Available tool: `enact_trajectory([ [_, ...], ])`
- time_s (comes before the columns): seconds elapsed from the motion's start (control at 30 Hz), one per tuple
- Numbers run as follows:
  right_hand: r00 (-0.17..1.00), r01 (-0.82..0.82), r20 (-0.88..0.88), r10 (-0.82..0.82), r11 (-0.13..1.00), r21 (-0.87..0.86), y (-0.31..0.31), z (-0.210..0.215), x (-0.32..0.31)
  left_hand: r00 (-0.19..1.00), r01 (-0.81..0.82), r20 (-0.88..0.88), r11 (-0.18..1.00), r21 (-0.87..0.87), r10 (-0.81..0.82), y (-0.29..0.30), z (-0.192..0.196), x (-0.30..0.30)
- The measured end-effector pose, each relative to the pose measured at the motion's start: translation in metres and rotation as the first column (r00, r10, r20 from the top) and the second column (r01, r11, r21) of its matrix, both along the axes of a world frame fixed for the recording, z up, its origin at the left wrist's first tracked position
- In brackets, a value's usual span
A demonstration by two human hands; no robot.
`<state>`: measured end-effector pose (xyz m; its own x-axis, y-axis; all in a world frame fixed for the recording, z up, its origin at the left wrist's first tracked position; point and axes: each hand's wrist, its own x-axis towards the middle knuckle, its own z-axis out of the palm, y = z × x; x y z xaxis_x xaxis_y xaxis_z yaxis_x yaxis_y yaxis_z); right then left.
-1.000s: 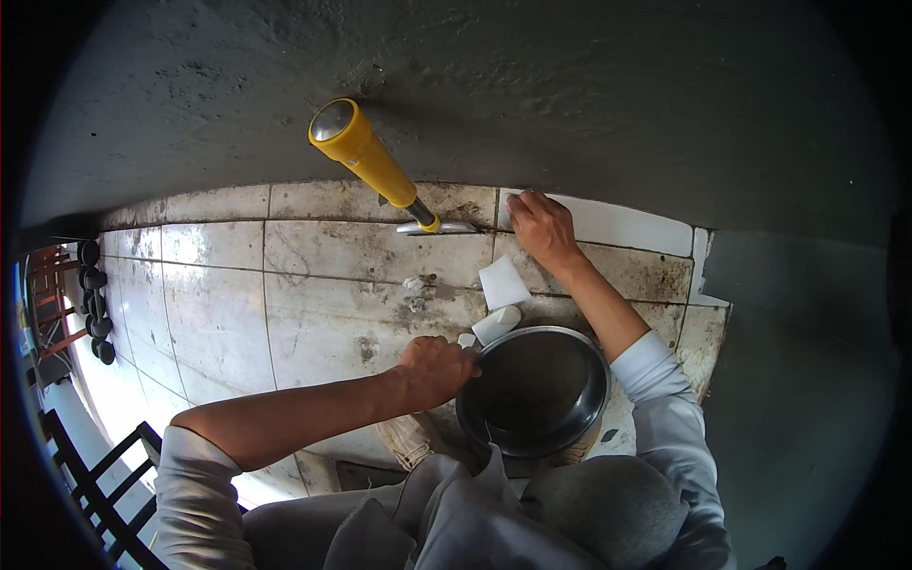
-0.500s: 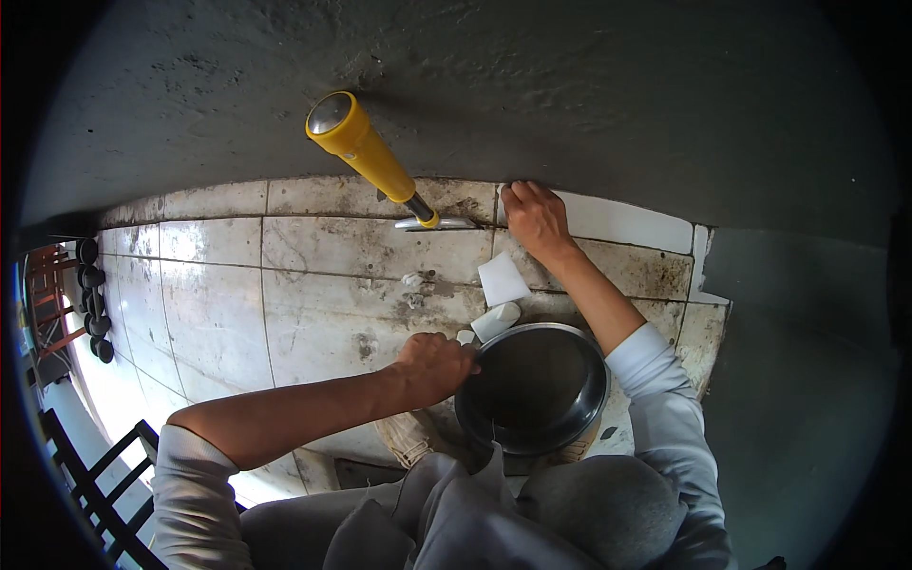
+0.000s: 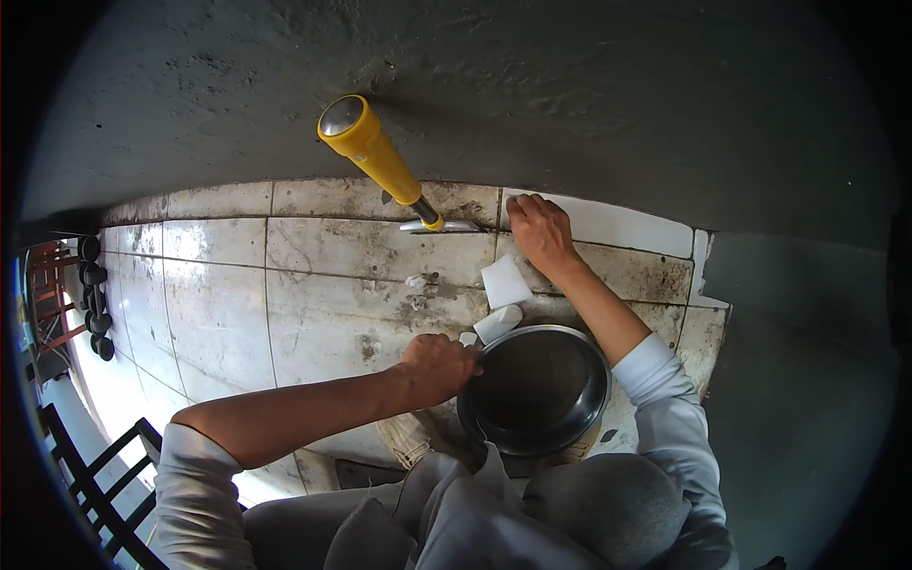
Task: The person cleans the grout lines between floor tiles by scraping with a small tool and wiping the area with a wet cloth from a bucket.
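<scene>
My left hand (image 3: 439,369) is closed at the left rim of a dark round basin (image 3: 537,394), thumb side against the edge. Beyond it, my right hand (image 3: 541,233) has its fingers curled together over the left end of a white strip (image 3: 622,226) along the foot of the wall. Whatever its fingertips may hold is hidden. Between hand and basin lie a flat white square piece (image 3: 506,282) and a thick, rounded white piece (image 3: 498,324). To the left stands a tool with a yellow handle (image 3: 385,166), a metal end cap and a flat metal head.
A dark grey wall (image 3: 456,85) rises beyond the stained white floor tiles (image 3: 209,313). Another grey surface (image 3: 807,380) bounds the right side. Black railings (image 3: 104,484) and a reddish rack (image 3: 47,294) stand at the left. My shoe (image 3: 407,437) is near the basin.
My right hand has shifted slightly nearer to me, its fingertips drawing back from the wall edge. My left hand stays at the basin. The whole view has slid a little.
</scene>
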<state>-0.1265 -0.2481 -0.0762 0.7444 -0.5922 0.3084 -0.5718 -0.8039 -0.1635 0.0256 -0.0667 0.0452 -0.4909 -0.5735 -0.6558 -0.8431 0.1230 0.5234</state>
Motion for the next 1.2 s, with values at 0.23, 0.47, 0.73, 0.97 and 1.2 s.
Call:
enact_trajectory([
  [0.23, 0.999, -0.026, 0.033, 0.027, 1.0, -0.007, -0.011, 0.006, 0.007, 1.0, 0.017, -0.002, 1.0, -0.009, -0.017, -0.002, 0.003, 0.0],
  [0.47, 0.999, -0.022, 0.037, 0.022, 1.0, 0.016, -0.005, 0.005, 0.001, 1.0, -0.01, -0.013, 0.999, -0.034, 0.009, 0.002, -0.001, 0.0],
  [0.73, 0.999, -0.024, -0.031, 0.024, 0.999, -0.025, 0.0, 0.004, 0.005, 1.0, 0.02, 0.003, 0.999, -0.037, -0.02, 0.002, -0.002, 0.0],
  [0.97, 0.997, -0.023, -0.071, 0.021, 0.999, -0.022, -0.006, 0.007, 0.01, 1.0, 0.003, -0.025, 1.0, -0.014, -0.004, -0.001, 0.001, 0.002],
  [1.2, 1.0, -0.011, -0.023, 0.011, 1.0, -0.006, -0.004, 0.008, 0.006, 1.0, 0.017, -0.014, 1.0, -0.012, -0.017, -0.002, 0.004, 0.0],
])
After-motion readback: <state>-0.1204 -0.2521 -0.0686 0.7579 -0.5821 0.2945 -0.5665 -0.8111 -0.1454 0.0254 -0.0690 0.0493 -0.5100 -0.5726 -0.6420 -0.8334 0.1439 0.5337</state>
